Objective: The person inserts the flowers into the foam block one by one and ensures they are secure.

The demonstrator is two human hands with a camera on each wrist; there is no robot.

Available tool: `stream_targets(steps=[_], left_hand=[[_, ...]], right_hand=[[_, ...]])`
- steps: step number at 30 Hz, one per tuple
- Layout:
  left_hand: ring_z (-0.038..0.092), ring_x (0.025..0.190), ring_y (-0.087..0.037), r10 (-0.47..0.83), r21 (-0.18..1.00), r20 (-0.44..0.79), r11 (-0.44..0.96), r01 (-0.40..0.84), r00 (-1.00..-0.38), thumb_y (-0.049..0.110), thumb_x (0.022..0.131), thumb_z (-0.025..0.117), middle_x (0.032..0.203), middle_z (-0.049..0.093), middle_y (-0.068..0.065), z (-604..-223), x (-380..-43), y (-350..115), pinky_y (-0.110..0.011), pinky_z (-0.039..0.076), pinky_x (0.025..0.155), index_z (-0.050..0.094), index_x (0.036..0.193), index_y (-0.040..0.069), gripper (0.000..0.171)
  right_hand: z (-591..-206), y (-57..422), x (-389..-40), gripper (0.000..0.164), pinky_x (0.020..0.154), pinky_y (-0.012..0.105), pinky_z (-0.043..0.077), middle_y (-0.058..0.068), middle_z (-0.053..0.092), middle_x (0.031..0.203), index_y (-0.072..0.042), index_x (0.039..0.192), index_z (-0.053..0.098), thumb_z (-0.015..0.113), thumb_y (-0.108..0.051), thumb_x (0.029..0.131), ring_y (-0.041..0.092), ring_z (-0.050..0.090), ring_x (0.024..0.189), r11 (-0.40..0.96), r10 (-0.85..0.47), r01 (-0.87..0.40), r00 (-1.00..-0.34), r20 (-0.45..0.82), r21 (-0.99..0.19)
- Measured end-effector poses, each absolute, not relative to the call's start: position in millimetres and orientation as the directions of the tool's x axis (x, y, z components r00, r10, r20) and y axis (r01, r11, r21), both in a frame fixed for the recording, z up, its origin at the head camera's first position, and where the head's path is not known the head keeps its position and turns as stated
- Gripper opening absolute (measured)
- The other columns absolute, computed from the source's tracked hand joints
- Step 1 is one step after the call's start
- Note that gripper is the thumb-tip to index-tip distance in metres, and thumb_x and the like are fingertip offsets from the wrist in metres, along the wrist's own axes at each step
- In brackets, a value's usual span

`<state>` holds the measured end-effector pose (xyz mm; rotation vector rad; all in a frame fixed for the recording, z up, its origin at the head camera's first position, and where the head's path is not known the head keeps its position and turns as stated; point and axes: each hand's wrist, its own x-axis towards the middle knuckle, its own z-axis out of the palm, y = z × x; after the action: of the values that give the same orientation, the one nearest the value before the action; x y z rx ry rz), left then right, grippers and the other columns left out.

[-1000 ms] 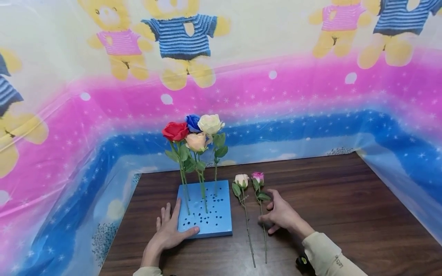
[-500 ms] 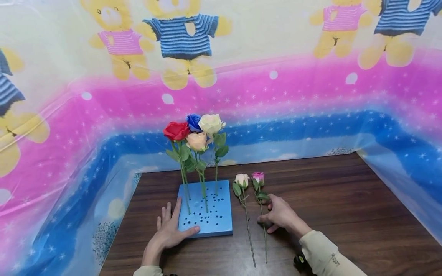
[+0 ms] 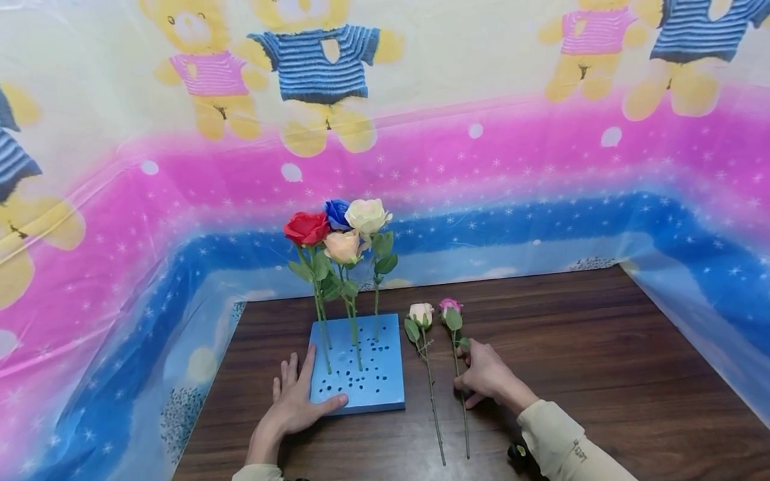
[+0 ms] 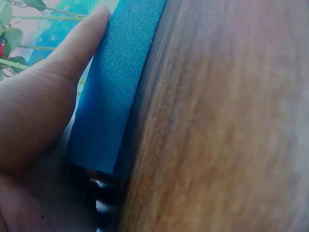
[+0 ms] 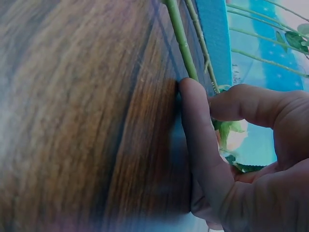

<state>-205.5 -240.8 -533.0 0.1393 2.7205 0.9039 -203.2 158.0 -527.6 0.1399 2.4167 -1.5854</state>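
Observation:
A blue foam block (image 3: pixel 385 394) dotted with holes lies on the wooden table. My left hand (image 3: pixel 296 402) rests against its left side, fingers spread along the edge and thumb (image 4: pixel 79 46) over the front corner. To the right of the block, my right hand (image 3: pixel 490 374) pinches the stem (image 5: pixel 181 41) of a pink rose (image 3: pixel 450 306) between thumb and finger, low over the table. A cream rose (image 3: pixel 421 314) lies beside it, stem towards me. Standing in the block are a red rose (image 3: pixel 305 229), a blue rose (image 3: pixel 337 214), a white rose (image 3: pixel 368 216) and a peach rose (image 3: pixel 343 247).
The dark wooden table (image 3: pixel 571 347) reaches back to a printed cloth (image 3: pixel 457 167) with teddy bears that hangs around it. A small black object (image 3: pixel 519 453) shows beside the right sleeve (image 3: pixel 550 427).
My right fingers have closed on the pink rose's stem; the rose has turned, its leaves now facing differently, and shifted slightly right. The left hand and block have stayed still.

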Motion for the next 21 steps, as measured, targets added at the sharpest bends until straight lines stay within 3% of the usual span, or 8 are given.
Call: stream_targets(steps=[14, 21], left_hand=[[-0.021, 0.165, -0.058, 0.169, 0.616, -0.22, 0.788, -0.002, -0.961, 0.07, 0.092, 0.082, 0.18, -0.013, -0.036, -530.7, -202.4, -241.2, -0.081, -0.01, 0.127, -0.002, 0.181, 0.017, 0.133], [-0.02, 0.165, -0.059, 0.166, 0.62, -0.225, 0.784, -0.01, -0.96, 0.07, 0.092, 0.083, 0.18, -0.013, -0.037, -530.5, -205.2, -240.8, -0.081, -0.009, 0.127, -0.001, 0.181, 0.017, 0.133]], right_hand=[[-527.4, 176.1, -203.4, 0.057, 0.059, 0.052, 0.067, 0.022, 0.039, 0.117, -0.004, 0.147, 0.053, 0.075, 0.012, 0.096, 0.037, 0.071, 0.095, 0.222, -0.192, 0.232, -0.942, -0.276, -0.947], [-527.4, 186.2, -210.2, 0.05, 0.064, 0.055, 0.068, 0.024, 0.046, 0.116, -0.001, 0.143, 0.051, 0.074, 0.007, 0.1, 0.037, 0.074, 0.103, 0.194, -0.271, 0.215, -0.926, -0.263, -0.957]])
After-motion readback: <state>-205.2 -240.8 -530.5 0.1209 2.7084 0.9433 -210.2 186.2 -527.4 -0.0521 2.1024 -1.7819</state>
